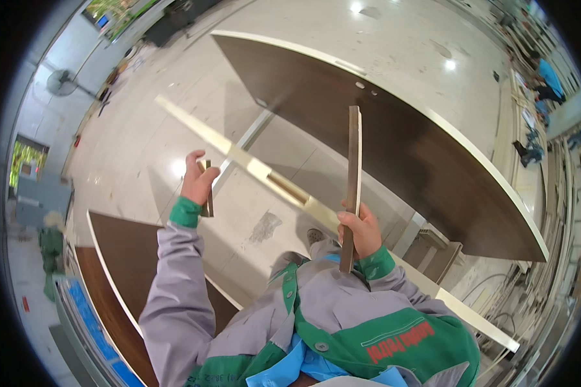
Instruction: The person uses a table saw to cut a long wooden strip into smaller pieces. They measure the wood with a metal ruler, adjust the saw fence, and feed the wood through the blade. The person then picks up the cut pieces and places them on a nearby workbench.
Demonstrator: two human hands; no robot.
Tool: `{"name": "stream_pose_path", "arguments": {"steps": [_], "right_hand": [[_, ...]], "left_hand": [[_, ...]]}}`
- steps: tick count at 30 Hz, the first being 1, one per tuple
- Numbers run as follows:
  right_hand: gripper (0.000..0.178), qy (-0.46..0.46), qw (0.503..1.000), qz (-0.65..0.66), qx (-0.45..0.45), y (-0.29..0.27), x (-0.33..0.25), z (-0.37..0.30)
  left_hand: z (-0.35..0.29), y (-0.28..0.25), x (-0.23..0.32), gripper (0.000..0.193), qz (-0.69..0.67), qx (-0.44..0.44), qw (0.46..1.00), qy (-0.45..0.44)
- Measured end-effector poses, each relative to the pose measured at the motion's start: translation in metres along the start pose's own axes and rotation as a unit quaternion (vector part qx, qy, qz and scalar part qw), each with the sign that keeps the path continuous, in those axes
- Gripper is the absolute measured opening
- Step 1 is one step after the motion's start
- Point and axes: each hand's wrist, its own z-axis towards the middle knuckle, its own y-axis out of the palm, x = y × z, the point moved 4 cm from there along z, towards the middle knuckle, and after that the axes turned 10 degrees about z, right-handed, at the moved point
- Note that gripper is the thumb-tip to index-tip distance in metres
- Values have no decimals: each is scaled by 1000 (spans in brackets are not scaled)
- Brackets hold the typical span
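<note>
My left hand (197,180) is raised on the left, its fingers closed around a short brown strip (207,205). Long, narrow and brown, with a pale edge, another strip (354,151) stands nearly upright in the grip of my right hand (363,231). Its lower end reaches close to my jacket. Between and below my hands, a long pale wooden bar (203,131) slants from upper left to lower right. A rectangular slot (287,187) is cut into it. My right hand is beside this bar; whether they touch I cannot tell.
A big dark brown panel (394,148) with a pale edge and small holes stands beyond the bar. More brown panels (126,251) are at the left. A fan (61,82) stands far left. At the far right, a person in blue (549,79) is near stacked long strips (552,271).
</note>
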Motion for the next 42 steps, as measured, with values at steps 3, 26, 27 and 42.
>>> {"name": "stream_pose_path", "arguments": {"steps": [3,26,27,42], "right_hand": [[48,-44,995,-40,86,-3,-14,17],[41,-198,731,4,653,188,136,16],[46,-209,715,-33,666,194,139,16],[68,-228,563,-395,689,223,167,32]], "left_hand": [[120,28,58,59,153,-16,967,201],[529,403,157,72,233,-180,745,599],[529,399,156,73,245,-196,754,577],[143,161,61,45,20,-498,564,659]]}}
